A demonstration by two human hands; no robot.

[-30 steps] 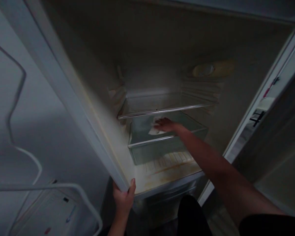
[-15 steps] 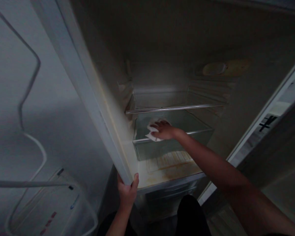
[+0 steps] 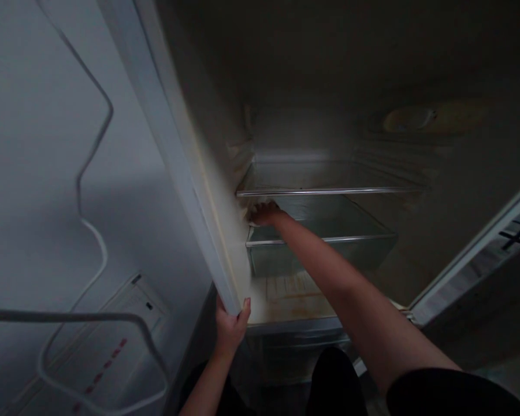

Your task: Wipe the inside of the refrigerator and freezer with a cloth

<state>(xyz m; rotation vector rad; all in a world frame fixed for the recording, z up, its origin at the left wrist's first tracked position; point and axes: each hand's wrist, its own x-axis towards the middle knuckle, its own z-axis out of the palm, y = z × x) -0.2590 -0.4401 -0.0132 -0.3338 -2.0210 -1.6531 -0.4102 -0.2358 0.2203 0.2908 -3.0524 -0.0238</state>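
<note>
My left hand [image 3: 233,322] is wrapped round the lower front edge of the refrigerator's left side wall [image 3: 216,248], thumb on the inner side. My right hand [image 3: 264,214] reaches deep inside, over the left end of the lower glass shelf [image 3: 320,222] and close to the inner left wall. It presses a white cloth, mostly hidden under the fingers in this dim light. Just above the hand runs the upper glass shelf [image 3: 329,176] with its metal front strip. Brownish stains mark the refrigerator's floor [image 3: 294,292] below.
A yellowed lamp cover [image 3: 420,118] sits high on the right inner wall. The refrigerator door [image 3: 472,260] stands open at the right. To the left, a pale cable [image 3: 91,156] hangs before the wall and loops above a white box [image 3: 108,358] with red marks.
My right hand has moved left and farther in with the cloth, from the lower shelf's front edge to its left side. My left hand keeps its grip; the view has shifted slightly.
</note>
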